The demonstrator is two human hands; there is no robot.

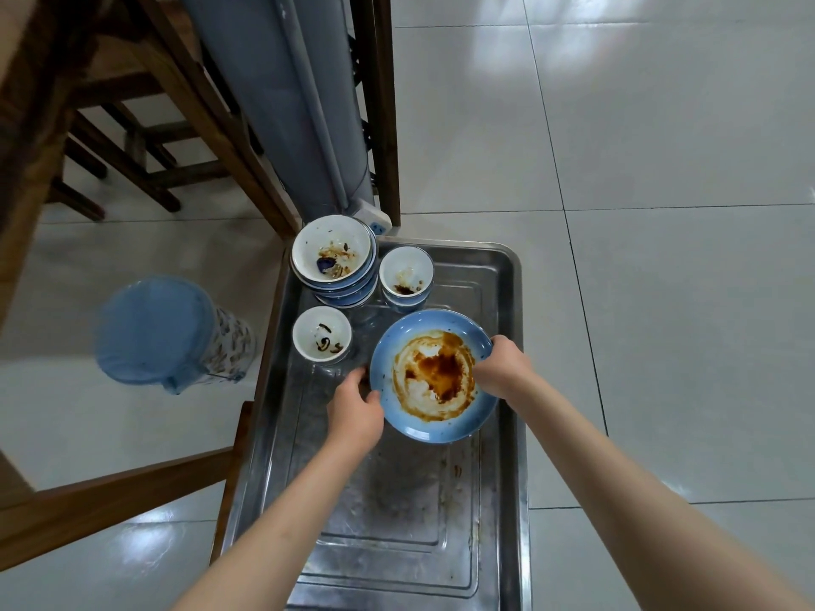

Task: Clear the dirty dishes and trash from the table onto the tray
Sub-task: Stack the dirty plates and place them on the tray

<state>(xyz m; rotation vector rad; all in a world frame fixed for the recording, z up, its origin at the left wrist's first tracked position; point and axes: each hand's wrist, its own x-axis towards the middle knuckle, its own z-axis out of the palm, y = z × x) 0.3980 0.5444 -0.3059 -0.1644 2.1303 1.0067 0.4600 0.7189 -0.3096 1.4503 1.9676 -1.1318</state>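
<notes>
A blue plate (pixel 434 377) smeared with brown sauce sits tilted over the middle of the steel tray (pixel 507 434). My left hand (pixel 355 412) grips its left rim and my right hand (pixel 502 368) grips its right rim. At the tray's far left corner stands a stack of several blue-and-white bowls (pixel 335 262) with food scraps in the top one. A small dirty bowl (pixel 405 275) stands to their right, on another like it. A small white cup (pixel 322 335) with dark sauce marks stands just left of the plate.
A blue-lidded patterned bin (pixel 172 332) stands on the tiled floor left of the tray. Wooden chair and table legs (pixel 185 103) fill the upper left. A grey cloth-covered post (pixel 286 94) and a white power strip (pixel 375 216) lie beyond the tray.
</notes>
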